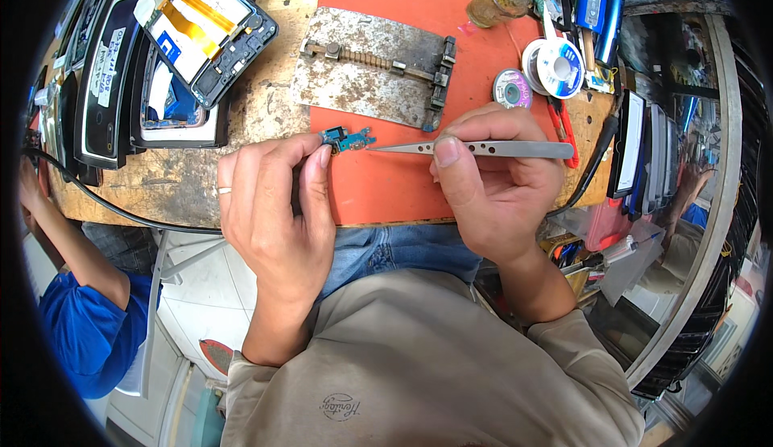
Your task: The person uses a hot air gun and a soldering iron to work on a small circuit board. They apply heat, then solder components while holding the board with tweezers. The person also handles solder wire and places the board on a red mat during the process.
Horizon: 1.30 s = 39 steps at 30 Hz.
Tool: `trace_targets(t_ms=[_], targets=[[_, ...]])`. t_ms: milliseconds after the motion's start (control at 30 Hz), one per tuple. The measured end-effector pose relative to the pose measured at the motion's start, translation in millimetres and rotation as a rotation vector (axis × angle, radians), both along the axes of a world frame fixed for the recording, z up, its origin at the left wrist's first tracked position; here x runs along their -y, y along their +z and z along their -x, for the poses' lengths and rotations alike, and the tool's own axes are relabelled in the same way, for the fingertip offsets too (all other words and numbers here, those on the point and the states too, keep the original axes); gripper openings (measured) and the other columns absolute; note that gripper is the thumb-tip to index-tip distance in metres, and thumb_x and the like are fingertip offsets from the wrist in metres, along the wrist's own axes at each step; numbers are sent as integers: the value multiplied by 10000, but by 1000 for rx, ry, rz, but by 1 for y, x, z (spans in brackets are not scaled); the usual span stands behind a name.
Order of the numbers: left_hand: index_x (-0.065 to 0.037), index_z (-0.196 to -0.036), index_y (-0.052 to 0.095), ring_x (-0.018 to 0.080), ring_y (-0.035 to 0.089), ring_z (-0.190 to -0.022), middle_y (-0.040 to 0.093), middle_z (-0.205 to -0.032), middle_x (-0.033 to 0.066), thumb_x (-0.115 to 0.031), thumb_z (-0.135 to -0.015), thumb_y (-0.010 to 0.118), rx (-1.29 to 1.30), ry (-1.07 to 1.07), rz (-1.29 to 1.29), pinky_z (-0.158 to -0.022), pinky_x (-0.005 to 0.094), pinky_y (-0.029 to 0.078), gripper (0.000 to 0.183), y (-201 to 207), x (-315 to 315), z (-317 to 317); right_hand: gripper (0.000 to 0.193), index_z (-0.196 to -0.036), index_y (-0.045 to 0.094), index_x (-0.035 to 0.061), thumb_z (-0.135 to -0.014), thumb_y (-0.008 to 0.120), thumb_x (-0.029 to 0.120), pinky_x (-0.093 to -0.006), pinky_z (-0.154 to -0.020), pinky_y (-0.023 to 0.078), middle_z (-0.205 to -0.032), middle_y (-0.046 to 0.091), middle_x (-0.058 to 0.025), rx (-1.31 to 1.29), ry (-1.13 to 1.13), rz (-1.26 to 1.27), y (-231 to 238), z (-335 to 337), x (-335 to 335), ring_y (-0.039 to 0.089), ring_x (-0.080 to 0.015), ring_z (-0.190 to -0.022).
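Observation:
Between the thumb and fingers of my left hand (278, 197) is a small blue-green circuit board (351, 140), its free end pointing right. My right hand (503, 177) grips a pair of grey metal tweezers (483, 148) with a row of holes. The tweezers lie nearly level, and their fine tips come close to the board's right part; I cannot tell whether they touch it. Both hands are over the near part of an orange-red mat (378, 197). Just beyond them lies a worn metal board-holder plate (366, 68) with a spring-loaded clamp bar.
An opened phone (208, 32) rests on stacked phone parts at left. Solder spools (555, 67), a brown-stained jar (497, 2) and red-handled pliers (561, 129) stand at far right. A black cable (105, 201) runs along the left edge. A blue-sleeved person (97, 318) sits at left.

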<state>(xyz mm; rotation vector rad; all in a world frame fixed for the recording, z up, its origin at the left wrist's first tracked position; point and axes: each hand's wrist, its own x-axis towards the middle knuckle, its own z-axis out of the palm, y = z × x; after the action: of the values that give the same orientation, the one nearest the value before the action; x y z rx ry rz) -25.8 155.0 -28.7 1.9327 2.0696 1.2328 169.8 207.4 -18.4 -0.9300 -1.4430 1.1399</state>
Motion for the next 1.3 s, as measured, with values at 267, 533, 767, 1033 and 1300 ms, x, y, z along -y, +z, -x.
trace_targets(t_ms=[267, 533, 767, 1033, 1300], targets=[[-39, -1010, 763, 299, 660, -874, 729, -942, 97, -7, -924, 837, -3, 4, 32, -798, 413, 503, 118, 2, -1, 0, 122, -1109, 700, -19, -1011, 767, -49, -206, -661, 503, -941, 692, -1, 21, 2, 119, 3, 2, -1, 652, -21, -813], [-26, -1007, 768, 273, 647, -869, 742, -953, 90, -41, -939, 850, -26, -9, 9, -781, 382, 501, 108, 1, 1, 1, 133, -1076, 727, -17, -975, 798, -66, -228, -651, 531, -939, 731, -47, 71, -21, -15, -1, -1, -2, 687, -80, -774], [-42, -1096, 792, 297, 659, -929, 729, -1005, 95, -69, -851, 915, -24, -28, 11, -834, 411, 520, 276, 6, 0, 2, 294, -1053, 742, -35, -811, 893, -103, -364, -646, 630, -947, 775, -192, 345, 64, -540, 2, -18, 7, 777, -292, -786], [-49, -1118, 837, 285, 649, -902, 713, -967, 89, -61, -838, 915, -16, -112, 19, -800, 412, 532, 291, 7, -1, 10, 223, -1061, 754, -87, -856, 808, -17, -404, -710, 665, -992, 740, -201, 510, 210, -783, -6, -25, 11, 765, -321, -831], [-45, -1099, 850, 274, 651, -890, 718, -961, 87, -60, -829, 922, -3, -91, 29, -788, 403, 534, 280, 5, 1, 9, 330, -1070, 774, -54, -764, 774, 68, -406, -769, 674, -1083, 751, -189, 580, 208, -857, -12, -24, 12, 778, -332, -916]])
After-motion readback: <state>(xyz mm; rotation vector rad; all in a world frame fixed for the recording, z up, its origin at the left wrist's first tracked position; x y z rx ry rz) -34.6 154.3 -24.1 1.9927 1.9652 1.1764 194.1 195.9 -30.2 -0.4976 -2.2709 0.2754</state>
